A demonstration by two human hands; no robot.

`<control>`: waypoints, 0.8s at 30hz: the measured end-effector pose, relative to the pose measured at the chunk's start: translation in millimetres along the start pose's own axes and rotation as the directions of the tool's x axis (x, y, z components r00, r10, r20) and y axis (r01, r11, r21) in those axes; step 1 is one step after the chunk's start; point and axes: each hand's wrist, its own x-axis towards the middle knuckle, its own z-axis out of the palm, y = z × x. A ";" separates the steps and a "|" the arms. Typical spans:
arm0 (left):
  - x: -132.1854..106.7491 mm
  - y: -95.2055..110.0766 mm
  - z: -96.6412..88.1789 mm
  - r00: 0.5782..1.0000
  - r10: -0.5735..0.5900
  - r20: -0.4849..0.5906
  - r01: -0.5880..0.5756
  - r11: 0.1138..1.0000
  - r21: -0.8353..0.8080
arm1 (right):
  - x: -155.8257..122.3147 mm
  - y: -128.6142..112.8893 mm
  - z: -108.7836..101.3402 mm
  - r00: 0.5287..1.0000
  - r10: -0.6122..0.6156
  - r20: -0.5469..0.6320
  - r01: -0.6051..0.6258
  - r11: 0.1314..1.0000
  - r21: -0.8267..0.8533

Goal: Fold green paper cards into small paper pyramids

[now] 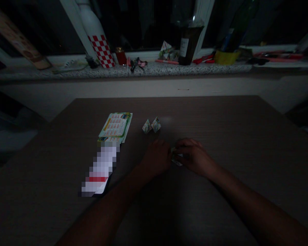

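Small paper, two grips: go easy on the edges

We've got a small paper piece (179, 162) btwn L grip (157, 157) and R grip (193, 155), low at the worktop (233, 126). R grip's thumb + fingers look to be pinching it from the right; L grip is curled against the other side, but its fingertips are hidden, so we can't tell if they pinch or just press. Our read: the step in hand is shaping or creasing that paper.

To do it well, we'd let one grip steady the piece while the other does the fine work, fingertips only. Line edges up b4 pressing, then run a nail along each crease; a hard tug could tear smth this small. Bracing it on the worktop should help, esp. as the light's poor.

Just beyond L grip, a folded piece (146, 127) & its twin (156, 125) are side by side: handy refs, so pls mind the knuckles. Left of L grip there's what looks like a phone (101, 171), w/ printed sheets (115, 124) past its far end. L forearm runs just beside the phone, so we'd avoid swinging that elbow out.
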 end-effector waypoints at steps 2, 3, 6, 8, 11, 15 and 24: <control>-1.0 0.2 -0.3 1.000 0.004 -0.006 -0.004 1.000 0.005 | 2.4 -0.2 1.7 1.000 0.010 -0.001 -0.010 1.000 -0.016; -1.5 0.2 -0.3 1.000 0.010 -0.010 -0.010 1.000 0.009 | 3.2 -0.2 2.2 1.000 0.013 -0.001 -0.013 1.000 -0.024; -2.6 -0.1 -0.1 0.999 0.030 -0.014 -0.030 0.999 0.024 | 4.0 0.1 2.6 1.000 0.017 0.002 -0.017 0.999 -0.034; -3.0 -0.3 0.5 0.999 0.031 -0.015 -0.031 0.999 0.040 | 3.7 0.8 1.8 1.000 0.011 0.005 -0.011 0.999 -0.032; -3.4 -0.2 1.5 1.000 0.023 -0.017 -0.022 0.998 0.057 | 2.6 2.0 -0.5 1.000 -0.011 0.025 0.012 0.999 -0.031; -4.3 -0.1 2.5 0.999 0.024 -0.032 -0.022 0.998 0.064 | -0.2 3.4 -3.5 0.997 -0.031 0.066 0.034 0.999 -0.033; -7.0 1.2 1.3 0.999 0.015 -0.039 -0.013 0.999 0.043 | -2.4 3.3 -5.1 0.996 -0.040 0.083 0.042 0.999 -0.031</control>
